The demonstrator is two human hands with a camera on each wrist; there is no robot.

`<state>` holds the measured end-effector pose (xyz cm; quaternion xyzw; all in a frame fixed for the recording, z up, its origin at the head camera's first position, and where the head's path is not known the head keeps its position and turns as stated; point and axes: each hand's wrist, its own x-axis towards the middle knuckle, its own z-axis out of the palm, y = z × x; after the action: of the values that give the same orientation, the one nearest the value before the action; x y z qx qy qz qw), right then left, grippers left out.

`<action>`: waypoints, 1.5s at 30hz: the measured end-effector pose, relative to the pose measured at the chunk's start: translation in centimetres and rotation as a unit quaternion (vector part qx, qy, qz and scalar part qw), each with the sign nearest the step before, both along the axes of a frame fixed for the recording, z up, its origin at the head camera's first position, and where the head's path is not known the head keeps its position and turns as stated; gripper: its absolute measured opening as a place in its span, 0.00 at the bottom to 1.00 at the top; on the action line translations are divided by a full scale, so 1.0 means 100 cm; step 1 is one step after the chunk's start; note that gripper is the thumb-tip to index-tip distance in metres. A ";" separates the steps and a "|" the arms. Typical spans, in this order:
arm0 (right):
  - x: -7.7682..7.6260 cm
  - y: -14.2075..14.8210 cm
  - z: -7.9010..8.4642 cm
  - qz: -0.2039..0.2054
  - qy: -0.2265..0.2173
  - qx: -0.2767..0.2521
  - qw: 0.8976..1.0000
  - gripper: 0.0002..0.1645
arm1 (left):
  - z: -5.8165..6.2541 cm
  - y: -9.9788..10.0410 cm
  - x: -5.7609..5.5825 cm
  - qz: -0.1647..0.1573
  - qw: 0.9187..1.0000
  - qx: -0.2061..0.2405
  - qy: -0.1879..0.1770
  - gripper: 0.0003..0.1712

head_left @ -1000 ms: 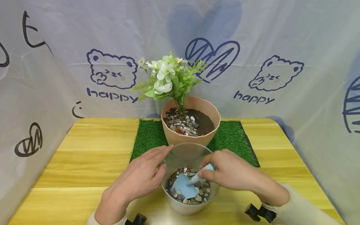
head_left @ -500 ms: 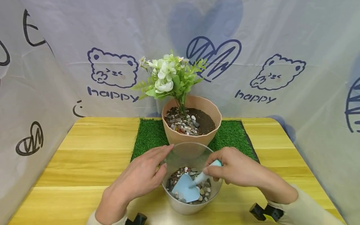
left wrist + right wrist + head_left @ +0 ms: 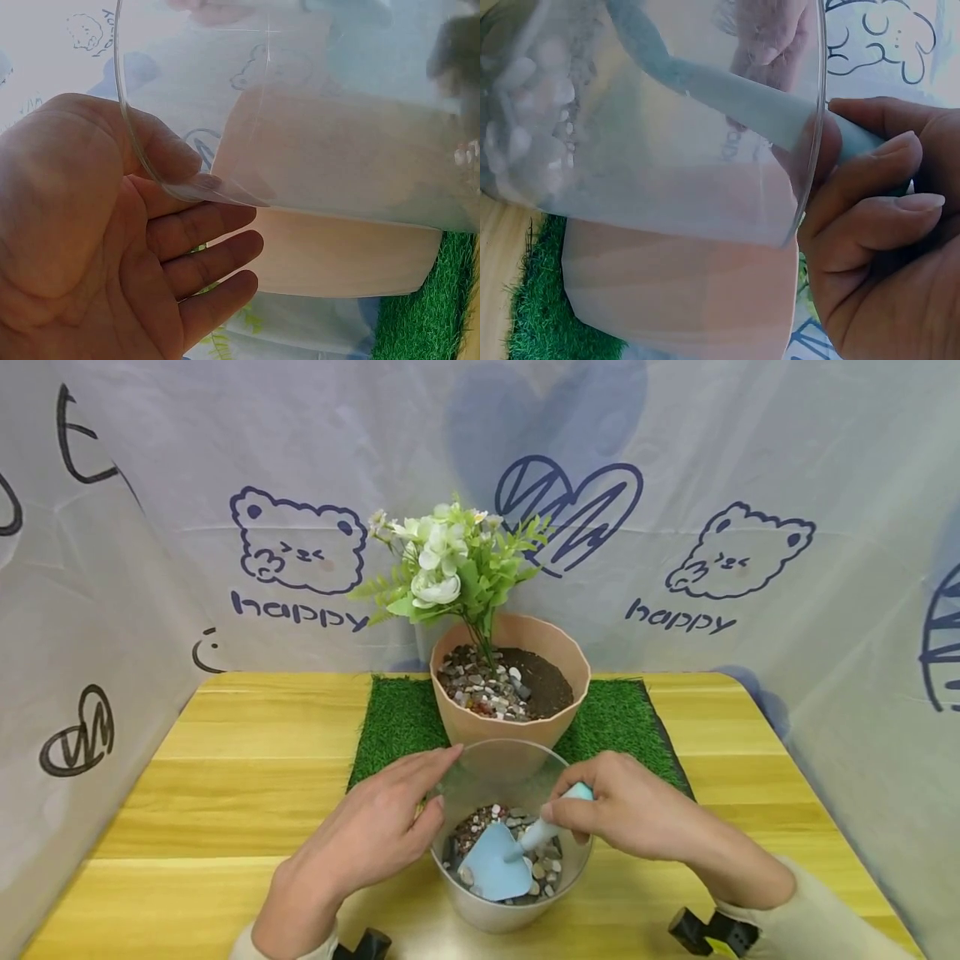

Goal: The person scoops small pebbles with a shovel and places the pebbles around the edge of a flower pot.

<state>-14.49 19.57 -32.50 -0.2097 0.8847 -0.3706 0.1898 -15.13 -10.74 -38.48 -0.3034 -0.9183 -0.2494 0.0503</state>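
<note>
My left hand (image 3: pixel 367 827) holds the rim of a clear plastic bucket (image 3: pixel 506 910) at its left side. In the left wrist view the thumb overlaps the rim, while the other fingers (image 3: pixel 217 259) lie fairly straight beside the wall. Inside the bucket are mixed pebbles (image 3: pixel 547 868). My right hand (image 3: pixel 630 806) grips the handle of a light blue toy shovel (image 3: pixel 497 864) over the bucket's right side. The shovel's blade rests tilted among the pebbles, hiding some of them. Curled fingers around the handle also show in the right wrist view.
Behind the bucket, a peach flowerpot (image 3: pixel 517 727) stands on a green turf mat (image 3: pixel 401 718). It holds dark soil (image 3: pixel 547 685), pebbles and white artificial flowers (image 3: pixel 438 564). The wooden table (image 3: pixel 225 793) is enclosed by printed cloth (image 3: pixel 420 435).
My right hand has shifted a little to the right, and the shovel blade has moved slightly right and down among the pebbles. The left hand and bucket have stayed almost still.
</note>
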 end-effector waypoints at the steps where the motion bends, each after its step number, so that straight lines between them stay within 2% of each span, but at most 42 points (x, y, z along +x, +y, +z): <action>1: 0.000 0.000 0.000 -0.008 -0.001 0.000 1.000 0.11 | 0.000 0.000 0.000 0.000 1.000 0.000 -0.002 0.33; 5: 0.000 0.001 0.002 -0.041 -0.021 -0.017 0.999 0.11 | 0.001 0.001 -0.001 0.000 1.000 -0.003 -0.010 0.33; 9: 0.001 0.003 0.002 -0.044 -0.031 -0.028 0.998 0.10 | 0.001 0.001 0.000 0.000 1.000 -0.003 -0.009 0.33; 12: 0.002 0.002 0.004 -0.037 0.019 -0.005 0.999 0.07 | 0.001 0.001 0.000 -0.001 1.000 -0.002 -0.007 0.33; 14: 0.004 0.001 0.006 -0.036 0.083 0.022 0.996 0.04 | 0.002 0.001 0.000 0.000 1.000 -0.001 -0.008 0.33; 17: 0.006 -0.004 0.011 -0.044 0.180 0.069 0.980 0.02 | 0.001 0.001 0.000 0.002 1.000 -0.002 -0.009 0.33; 20: 0.010 -0.010 0.015 -0.038 0.264 0.111 0.957 0.04 | 0.002 0.001 0.000 0.003 1.000 -0.003 -0.011 0.33; 22: 0.012 -0.013 0.015 -0.028 0.304 0.145 0.941 0.09 | 0.001 0.001 0.000 0.001 1.000 -0.003 -0.009 0.33; 24: 0.014 -0.015 0.016 -0.014 0.326 0.176 0.929 0.16 | 0.001 0.001 0.000 0.001 1.000 -0.002 -0.007 0.33; 27: 0.016 -0.019 0.013 0.007 0.338 0.204 0.919 0.20 | 0.001 0.001 0.000 0.002 1.000 -0.002 -0.005 0.33; 35: 0.010 -0.028 0.009 0.071 0.388 0.222 0.892 0.21 | 0.001 0.000 0.000 0.005 1.000 0.000 -0.015 0.33; 38: 0.007 -0.027 0.010 0.094 0.381 0.210 0.896 0.20 | 0.001 0.000 0.000 0.005 1.000 -0.001 -0.015 0.33; 40: 0.004 -0.025 0.011 0.093 0.349 0.193 0.912 0.14 | 0.001 0.000 0.000 0.004 1.000 -0.003 -0.013 0.33; 43: -0.003 -0.018 0.011 0.071 0.272 0.172 0.944 0.05 | 0.001 0.000 0.000 0.004 1.000 -0.004 -0.013 0.33; 45: -0.007 -0.012 0.011 0.048 0.221 0.158 0.961 0.06 | 0.001 0.000 -0.001 0.004 1.000 -0.004 -0.014 0.33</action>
<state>-15.16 18.35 -31.35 -0.2959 0.9408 -0.1611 0.0377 -15.19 -10.71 -38.39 -0.2968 -0.9210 -0.2495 0.0368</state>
